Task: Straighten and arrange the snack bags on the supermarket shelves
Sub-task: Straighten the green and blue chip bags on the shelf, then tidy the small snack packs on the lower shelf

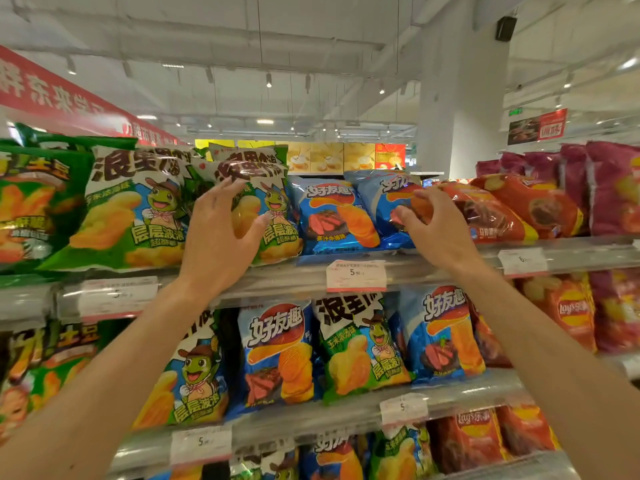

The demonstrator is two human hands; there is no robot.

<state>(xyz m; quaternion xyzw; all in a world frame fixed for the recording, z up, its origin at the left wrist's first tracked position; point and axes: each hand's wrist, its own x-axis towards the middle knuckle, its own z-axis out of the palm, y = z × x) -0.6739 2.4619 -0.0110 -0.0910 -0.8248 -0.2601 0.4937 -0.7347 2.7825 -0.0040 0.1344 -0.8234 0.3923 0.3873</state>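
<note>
the left hand [221,233] is spread wide, fingers on the front of a green and white glossy corn snack bag [266,209] on the top shelf [433,268]. the right hand [436,226] half curls on the leaning blue shiny chip bag [388,202]. a strong push may tip the blue bag or crush the chips.

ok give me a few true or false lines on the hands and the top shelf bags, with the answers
1. The left hand is on a green bag. True.
2. The right hand is at a purple bag. False: it is at a blue bag, beside a red bag.
3. Both hands are at the top shelf. True.
4. A blue bag stands between the hands. True.
5. The purple bags are left of the green ones. False: they are far right.
</note>
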